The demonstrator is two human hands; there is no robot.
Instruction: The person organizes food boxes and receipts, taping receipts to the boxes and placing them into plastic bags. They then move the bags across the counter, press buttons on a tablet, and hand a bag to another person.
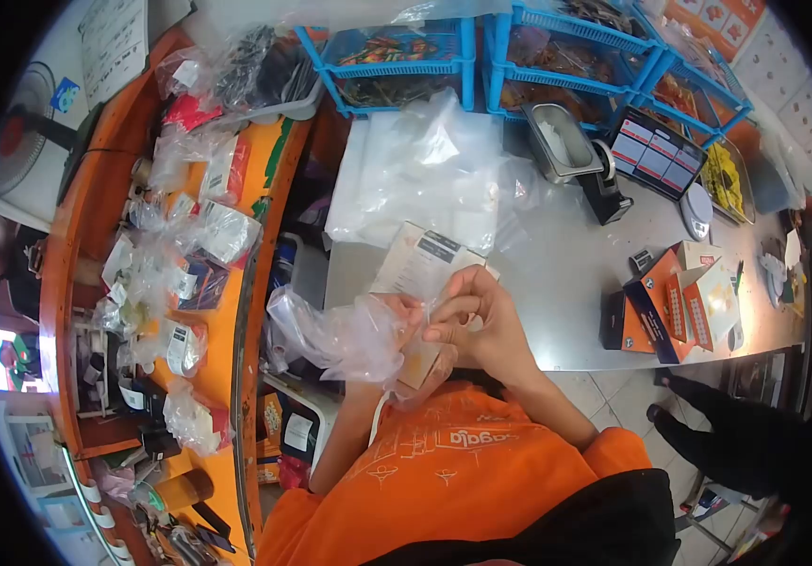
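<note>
My left hand (404, 316) is partly covered by a clear plastic bag (335, 335). Its fingers pinch the gathered plastic close to my chest. Right beside it, my right hand (472, 316) has thumb and fingers drawn together on the same plastic, the fingertips of both hands nearly touching. A pale box with a printed label (430, 255) lies just beyond my hands at the table edge. Something yellowish-brown shows under the plastic below my fingers; I cannot make out what it is.
Stacked clear plastic bags (415, 179) lie on the metal table (566, 283). Blue racks (392, 66), a metal container (562, 141), a tablet (656, 151) and orange-black boxes (670, 307) stand around it. Bagged items (222, 231) line the orange counter at left. A person's dark-clothed legs (727, 429) are at right.
</note>
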